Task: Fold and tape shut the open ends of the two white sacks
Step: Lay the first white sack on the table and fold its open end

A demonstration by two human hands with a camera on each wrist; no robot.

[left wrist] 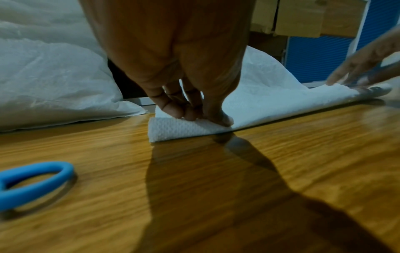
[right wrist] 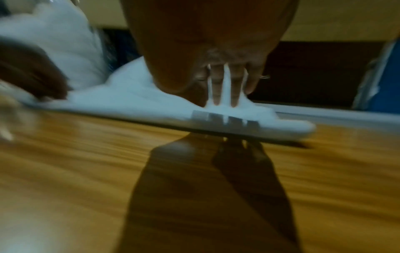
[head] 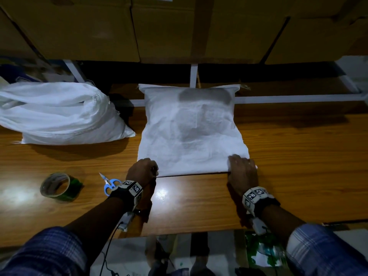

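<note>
Both hands pin the near folded end of the flat white sack (head: pixel 191 132) to the desk (head: pixel 288 156): left hand (head: pixel 142 169) pinching its corner, right hand (head: pixel 242 170) flat-fingered. Likely holding the crease for taping; tape roll (head: pixel 57 186) waits left

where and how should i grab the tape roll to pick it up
Take the tape roll by its ring wall, thumb outside and fingers through the open core, coming from above. It lies tilted on the table with the hole facing up, left of the scissors. The left hand is nearest, but is pressing the sack's fold.
</note>
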